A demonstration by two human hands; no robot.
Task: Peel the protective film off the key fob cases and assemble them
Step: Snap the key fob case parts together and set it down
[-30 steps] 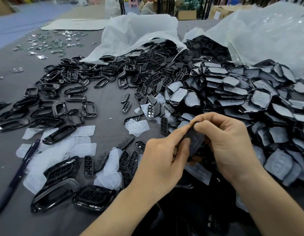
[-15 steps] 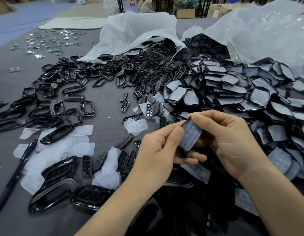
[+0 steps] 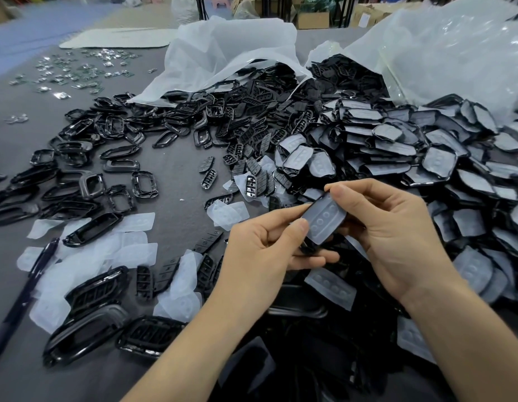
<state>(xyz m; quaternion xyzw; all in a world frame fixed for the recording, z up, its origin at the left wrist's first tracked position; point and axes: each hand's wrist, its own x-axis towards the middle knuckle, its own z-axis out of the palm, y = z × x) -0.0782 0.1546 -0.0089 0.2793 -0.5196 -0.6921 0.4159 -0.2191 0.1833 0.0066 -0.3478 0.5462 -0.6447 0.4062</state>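
Both hands meet over the near middle of the table. My left hand [image 3: 263, 250] pinches a black key fob case [image 3: 307, 245] between thumb and fingers. My right hand [image 3: 391, 233] pinches the top edge of the milky protective film [image 3: 324, 220] on that case; the film carries three round button imprints and stands partly lifted away from the case. A big heap of film-covered cases [image 3: 411, 158] lies at the right. Bare black frames [image 3: 86, 175] are spread at the left. Small button inserts [image 3: 249, 146] fill the middle.
Peeled film pieces [image 3: 130, 250] litter the near left among several larger black shells [image 3: 89, 332]. A dark pen [image 3: 23, 294] lies along the left edge. Two white plastic bags [image 3: 228, 53] spill parts at the back. Small shiny metal bits [image 3: 72, 71] sit far left.
The film-covered case has turned face-up between my hands. My right fingers moved to its top edge and the film now shows lifted from the case.
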